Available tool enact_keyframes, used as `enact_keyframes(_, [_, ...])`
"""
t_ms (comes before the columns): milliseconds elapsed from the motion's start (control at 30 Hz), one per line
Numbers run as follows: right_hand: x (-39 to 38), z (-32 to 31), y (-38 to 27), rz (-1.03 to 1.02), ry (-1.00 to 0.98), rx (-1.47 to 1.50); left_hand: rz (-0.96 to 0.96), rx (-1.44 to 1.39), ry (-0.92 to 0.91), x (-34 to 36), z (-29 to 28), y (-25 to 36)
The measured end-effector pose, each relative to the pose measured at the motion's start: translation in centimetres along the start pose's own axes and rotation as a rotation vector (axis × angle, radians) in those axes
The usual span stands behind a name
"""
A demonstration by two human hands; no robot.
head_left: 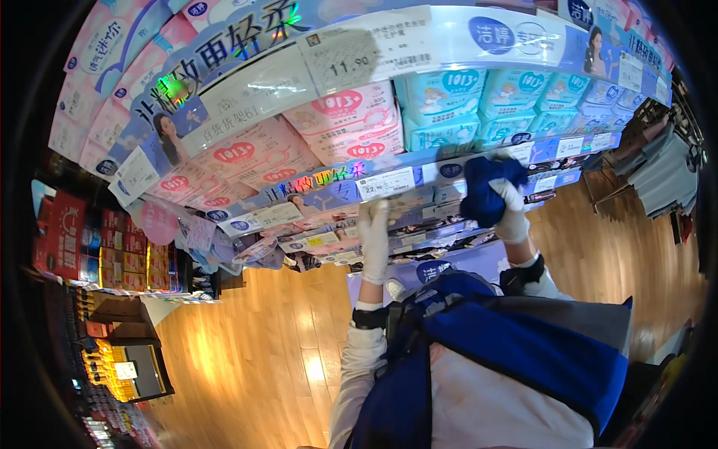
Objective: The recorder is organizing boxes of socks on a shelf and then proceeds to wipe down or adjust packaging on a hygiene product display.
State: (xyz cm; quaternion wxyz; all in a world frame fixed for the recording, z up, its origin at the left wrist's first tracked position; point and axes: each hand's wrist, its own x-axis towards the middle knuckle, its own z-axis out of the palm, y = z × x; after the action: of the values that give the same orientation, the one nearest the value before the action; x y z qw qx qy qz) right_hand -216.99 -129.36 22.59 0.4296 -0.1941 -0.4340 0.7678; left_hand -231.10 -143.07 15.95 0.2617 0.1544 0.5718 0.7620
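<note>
Head view, looking along a shop shelf unit whose tiers curve with the lens. The right hand [511, 212], in a pale glove, is raised to the front edge of a middle shelf [479, 161] and its fingers are closed around a bunched dark blue cloth [485, 188], which is pressed against the shelf edge just below the row of price labels [387, 182]. The left hand [373, 238], also gloved, lies to the left of the cloth and apart from it, with its fingers extended and close together, flat against the front of the next lower shelf; it holds nothing that can be made out. Both forearms, in white sleeves with dark bands at the wrist, rise from the lower edge, beside a blue vest [516, 352] worn by the person. Above the hands, the shelf carries pink packs [351, 123] on the left and light teal packs [479, 101] on the right, stacked in rows. The topmost tier holds further pink and blue packs [112, 52] behind a long printed strip. A wooden floor [254, 337] lies below, and another rack of red and yellow goods [112, 247] stands at the far left, well apart from the hands.
</note>
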Motion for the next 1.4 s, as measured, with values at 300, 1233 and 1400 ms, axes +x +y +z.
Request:
enact_keyframes(300, [0.7, 1.4, 7.3, -0.852, 0.315, -1.179, 0.118, -0.049, 0.207, 2.2, -8.9, -0.3])
enact_keyframes(1233, [-1.1, 6.1, 14.7, -0.700, 0.198, -0.712, -0.021, -0.217, 0.127, 1.6, -14.3, 3.5])
enact_keyframes(1400, [-2.7, 14.1, 15.9, -0.976, -0.123, -1.104, -0.027, -0.110, 0.003, 2.1, -15.8, 1.9])
